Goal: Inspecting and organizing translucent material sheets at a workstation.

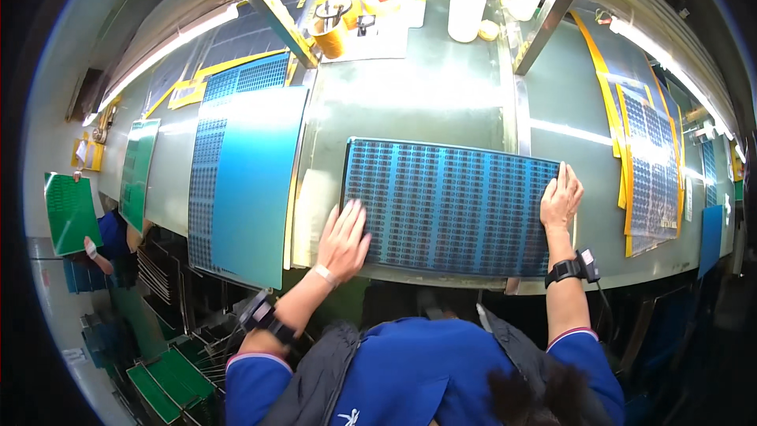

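A blue printed circuit board panel (449, 209) with rows of small dark patterns lies across the bench before me. My left hand (344, 243) rests at its left edge, fingers stretched out and close together. At the right edge my right hand (561, 199) grips the panel near its far corner, fingers pointing away from me. The undersides of both hands are hidden. Left of the panel is a plain blue panel (256, 181), overlapping a patterned blue panel (206, 166).
A white bottle (467, 12) and an orange tub (328, 38) stand at the back. Metal posts (556, 12) rise from the bench (410, 91). Yellow-edged sheets (650, 166) lie at right. At far left a co-worker's hands hold a green panel (71, 213). Racks (173, 379) stand below.
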### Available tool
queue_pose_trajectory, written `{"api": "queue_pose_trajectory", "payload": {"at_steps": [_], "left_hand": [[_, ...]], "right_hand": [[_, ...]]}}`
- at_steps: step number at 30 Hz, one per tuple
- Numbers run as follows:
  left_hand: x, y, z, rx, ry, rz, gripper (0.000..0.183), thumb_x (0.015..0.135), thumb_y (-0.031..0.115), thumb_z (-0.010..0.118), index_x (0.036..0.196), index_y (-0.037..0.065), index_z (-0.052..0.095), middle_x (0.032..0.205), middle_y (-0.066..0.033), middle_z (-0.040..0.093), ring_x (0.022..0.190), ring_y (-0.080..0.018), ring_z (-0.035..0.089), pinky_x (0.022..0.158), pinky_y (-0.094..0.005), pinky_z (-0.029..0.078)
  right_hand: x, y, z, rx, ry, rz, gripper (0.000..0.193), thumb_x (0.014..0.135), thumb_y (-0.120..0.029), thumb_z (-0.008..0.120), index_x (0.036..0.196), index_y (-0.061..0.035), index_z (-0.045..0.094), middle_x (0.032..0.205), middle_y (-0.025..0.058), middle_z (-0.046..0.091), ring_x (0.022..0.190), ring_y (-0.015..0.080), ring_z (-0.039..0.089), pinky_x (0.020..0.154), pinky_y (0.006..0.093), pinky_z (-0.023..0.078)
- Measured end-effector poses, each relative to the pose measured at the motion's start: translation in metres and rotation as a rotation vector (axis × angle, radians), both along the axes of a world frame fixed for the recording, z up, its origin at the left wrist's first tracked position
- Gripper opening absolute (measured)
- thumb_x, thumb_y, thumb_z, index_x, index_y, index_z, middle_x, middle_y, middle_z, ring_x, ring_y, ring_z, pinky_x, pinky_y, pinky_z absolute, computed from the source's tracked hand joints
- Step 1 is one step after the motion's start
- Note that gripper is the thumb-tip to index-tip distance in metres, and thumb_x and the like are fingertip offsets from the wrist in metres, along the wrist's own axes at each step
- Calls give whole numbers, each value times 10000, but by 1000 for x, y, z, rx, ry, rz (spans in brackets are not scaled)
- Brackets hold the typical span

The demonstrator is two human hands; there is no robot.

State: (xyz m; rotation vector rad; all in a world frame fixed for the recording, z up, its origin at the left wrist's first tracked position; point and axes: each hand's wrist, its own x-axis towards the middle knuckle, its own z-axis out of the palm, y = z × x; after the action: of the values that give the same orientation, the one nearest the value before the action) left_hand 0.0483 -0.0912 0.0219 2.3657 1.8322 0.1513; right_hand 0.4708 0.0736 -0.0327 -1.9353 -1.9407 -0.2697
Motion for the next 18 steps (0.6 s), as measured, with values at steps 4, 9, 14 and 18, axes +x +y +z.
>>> {"api": "queue_pose_trajectory", "payload": {"at_steps": [4, 9, 14, 18], "left_hand": [[2, 95, -35, 288, -21, 256, 540, 894, 295, 490, 1304, -46, 405, 1380, -204, 384, 1289, -312, 356, 1074, -436, 254], [-9, 115, -51, 360, 14, 289, 526, 874, 288, 510, 1290, -25, 433, 1354, -193, 421, 1266, -310, 383, 1059, -416, 282], [-12, 118, -56, 381, 47, 216, 501, 866, 275, 517, 1283, 4, 458, 1351, -174, 439, 1263, -309, 397, 1063, -409, 279], [-14, 115, -66, 303, 31, 305, 509, 914, 311, 440, 1336, 30, 401, 1408, -127, 380, 1312, -255, 329, 1089, -378, 215]], "right_hand": [[8, -3, -9, 30, -35, 3, 436, 878, -206, 473, 1292, -68, 482, 1301, 101, 451, 1167, 301, 389, 1025, 414, 301], [12, -1, -3, -93, 54, -20, 436, 881, -256, 505, 1299, -135, 495, 1310, 102, 438, 1178, 318, 375, 1024, 453, 283], [63, -64, 29, -504, 297, 187, 944, 537, -617, 757, 1365, -317, 416, 1469, 231, 95, 1366, 415, 49, 1106, 522, 20], [99, -140, 36, -610, 282, 179, 954, 522, -615, 769, 1363, -339, 412, 1517, 144, 36, 1398, 338, 14, 1113, 492, -9]]}}
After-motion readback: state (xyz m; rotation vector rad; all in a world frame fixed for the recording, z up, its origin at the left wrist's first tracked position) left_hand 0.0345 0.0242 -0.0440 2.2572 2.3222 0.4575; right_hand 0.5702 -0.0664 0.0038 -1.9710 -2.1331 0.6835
